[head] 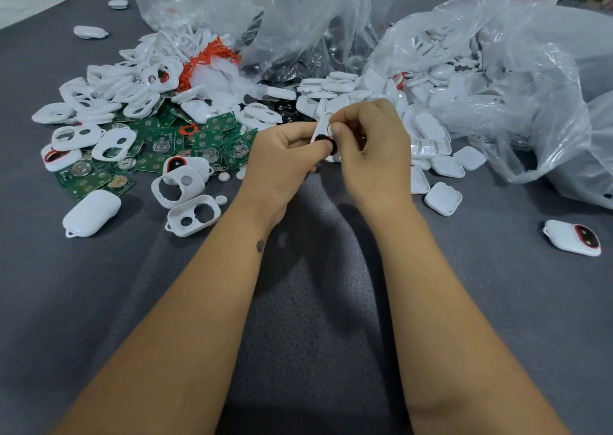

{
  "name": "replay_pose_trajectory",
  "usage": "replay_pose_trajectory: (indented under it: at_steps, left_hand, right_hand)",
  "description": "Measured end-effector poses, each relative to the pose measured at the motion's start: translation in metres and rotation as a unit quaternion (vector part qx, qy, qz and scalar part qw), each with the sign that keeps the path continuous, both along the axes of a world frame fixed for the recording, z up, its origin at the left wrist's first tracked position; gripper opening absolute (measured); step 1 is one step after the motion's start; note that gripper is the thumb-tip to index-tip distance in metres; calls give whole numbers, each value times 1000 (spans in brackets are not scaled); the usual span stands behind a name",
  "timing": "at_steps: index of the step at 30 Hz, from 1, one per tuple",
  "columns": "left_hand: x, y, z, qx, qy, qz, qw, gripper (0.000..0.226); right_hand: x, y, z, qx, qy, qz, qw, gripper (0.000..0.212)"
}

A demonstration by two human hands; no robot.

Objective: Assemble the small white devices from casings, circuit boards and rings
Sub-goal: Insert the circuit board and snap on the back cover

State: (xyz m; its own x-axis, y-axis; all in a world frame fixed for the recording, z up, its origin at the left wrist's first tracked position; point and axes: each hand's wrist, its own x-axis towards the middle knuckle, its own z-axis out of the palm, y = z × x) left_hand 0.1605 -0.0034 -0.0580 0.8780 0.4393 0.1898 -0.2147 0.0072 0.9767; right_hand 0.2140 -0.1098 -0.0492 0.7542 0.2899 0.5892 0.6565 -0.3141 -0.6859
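Fingers (pixel 338 128) of both hands pinch one white casing (pixel 321 129) between them — held above the table (pixel 315 302).

White casing (pixel 322 129) with black-and-red insert, tilted, above circuit boards (pixel 212 139).

The casing (pixel 323 126) I hold is white, with a black disc and a thin red ring (pixel 332 146) at its opening. The boards (pixel 212 139) to my left are green with silver round contacts. The piled shells (pixel 109 93) beyond them are white, and the tangle of rings (pixel 212 58) among them is orange-red. The cloth (pixel 308 302) under everything is plain dark grey. The bags (pixel 497 69) are clear, with white parts inside. The finished device (pixel 572 237) at far right is white with a red-rimmed dark window.
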Motion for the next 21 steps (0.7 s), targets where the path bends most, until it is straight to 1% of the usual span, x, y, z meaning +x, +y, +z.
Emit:
replay_pose_trajectory:
  at_steps: [3,5,8,10,11,13,15,17,21]
  left_hand:
    - [0,0,0,-10,1,-3,1000,24]
    - [0,0,0,-21,2,-6,1000,23]
    - [0,0,1,-35,-1,-10,999,22]
    - [-1,-1,2,-38,-10,-7,999,23]
    - [-1,-1,2,-37,-14,-4,999,24]
    - [-1,-2,2,-33,-23,1,999,24]
    - [-2,-1,2,-27,-29,3,999,25]
    - [-2,-1,1,-18,-30,4,999,27]
    - [-2,-4,0,11,-16,-2,1000,27]
  right_hand:
    - [-1,1,0,11,-4,-1,1000,6]
    - [-3,2,-1,39,11,-4,999,8]
    - [-6,4,2,88,57,-15,994,24]
    - [-6,5,4,113,113,-9,987,28]
    - [-6,5,5,123,146,-2,982,26]
    - [-6,6,6,135,208,9,969,15]
    - [-5,6,7,115,240,13,964,10]
    - [-4,6,7,82,237,9,968,12]
    - [-3,6,5,79,210,-17,974,7]
